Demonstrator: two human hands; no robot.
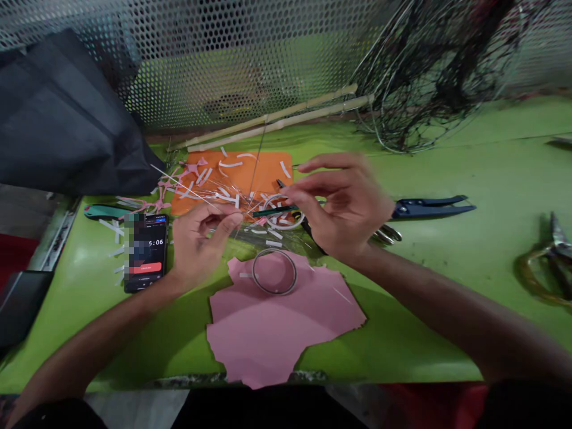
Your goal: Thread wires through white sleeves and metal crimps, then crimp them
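Over the middle of the table my left hand (203, 241) pinches a thin pale wire (183, 186), whose long end slants up to the left. Opposite it, my right hand (342, 205) is raised and slightly blurred. Its thumb and index finger come together beside a dark green slim object (272, 211); whether they grip that or a fine strand, I cannot tell. Behind the fingertips, a white ring-shaped coil (286, 223) lies among wire bits and paper scraps. Below the hands a thin round hoop (274, 293) rests on a jagged-edged pink sheet (268, 333).
An orange sheet (268, 164) with white strips lies behind the hands. A phone (149, 253) and green-handled tool (107, 211) are left, near a dark bag (67, 119). Blue-handled pliers (429, 207) and snips (556, 256) lie right. Sticks (286, 122) and netting (415, 77) line the back.
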